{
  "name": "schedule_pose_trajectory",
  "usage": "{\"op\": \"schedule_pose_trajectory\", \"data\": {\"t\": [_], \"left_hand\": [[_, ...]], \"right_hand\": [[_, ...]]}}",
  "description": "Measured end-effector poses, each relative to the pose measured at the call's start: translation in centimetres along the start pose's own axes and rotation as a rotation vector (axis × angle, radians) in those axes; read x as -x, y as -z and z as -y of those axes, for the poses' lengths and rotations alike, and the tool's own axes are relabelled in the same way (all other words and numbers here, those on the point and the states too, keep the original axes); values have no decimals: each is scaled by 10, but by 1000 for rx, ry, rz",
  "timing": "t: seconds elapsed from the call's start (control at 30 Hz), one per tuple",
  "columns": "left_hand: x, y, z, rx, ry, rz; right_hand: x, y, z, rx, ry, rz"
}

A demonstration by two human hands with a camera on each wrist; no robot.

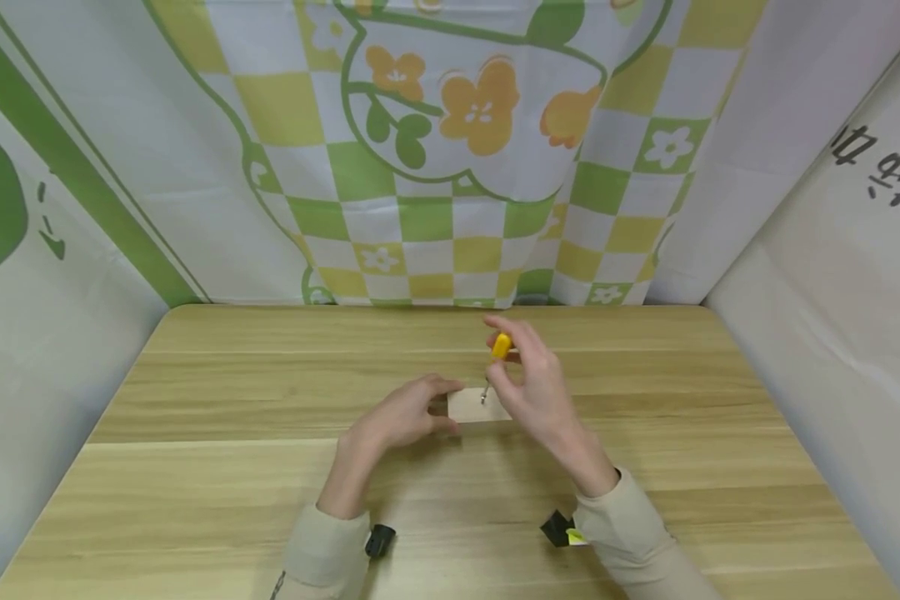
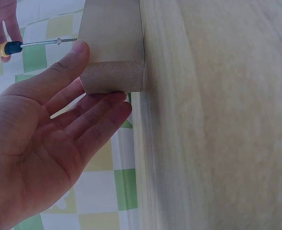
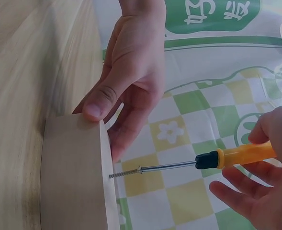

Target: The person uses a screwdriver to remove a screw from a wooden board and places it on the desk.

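A pale wooden block lies on the table, and my left hand grips its left end between thumb and fingers. In my right hand is a screwdriver with a yellow handle, black collar and thin metal shaft, pinched by the handle. A screw stands upright at the block's top face, its point right at the wood and its head at the screwdriver's tip. The left wrist view shows the left thumb on the block's upper edge, close beside the screw.
The wood-grain table spreads around the block. A checked, flowered curtain hangs behind its back edge, with white printed cloth at the sides. Black wrist devices sit by both sleeves.
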State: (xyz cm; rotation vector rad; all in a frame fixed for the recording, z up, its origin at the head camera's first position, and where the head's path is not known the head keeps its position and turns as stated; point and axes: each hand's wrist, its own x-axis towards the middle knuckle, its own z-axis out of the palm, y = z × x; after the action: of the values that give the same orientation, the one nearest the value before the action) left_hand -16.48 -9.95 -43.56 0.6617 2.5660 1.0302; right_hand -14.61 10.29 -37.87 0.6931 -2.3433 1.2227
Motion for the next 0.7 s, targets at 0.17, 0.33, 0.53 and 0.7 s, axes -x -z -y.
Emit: {"op": "schedule_pose_trajectory", "data": {"t": [0.17, 0.33, 0.53, 0.7], "left_hand": [[2, 0, 0, -5, -1, -3], [3, -1, 0, -9, -3, -9], [2, 0, 0, -12, -3, -6], [0, 0, 0, -9, 8, 0]], "right_hand": [[1, 0, -1, 19, 26, -41], [1, 0, 0, 30, 2, -64], [1, 0, 2, 20, 8, -79], [-1, 1, 4, -3, 56, -46]]}}
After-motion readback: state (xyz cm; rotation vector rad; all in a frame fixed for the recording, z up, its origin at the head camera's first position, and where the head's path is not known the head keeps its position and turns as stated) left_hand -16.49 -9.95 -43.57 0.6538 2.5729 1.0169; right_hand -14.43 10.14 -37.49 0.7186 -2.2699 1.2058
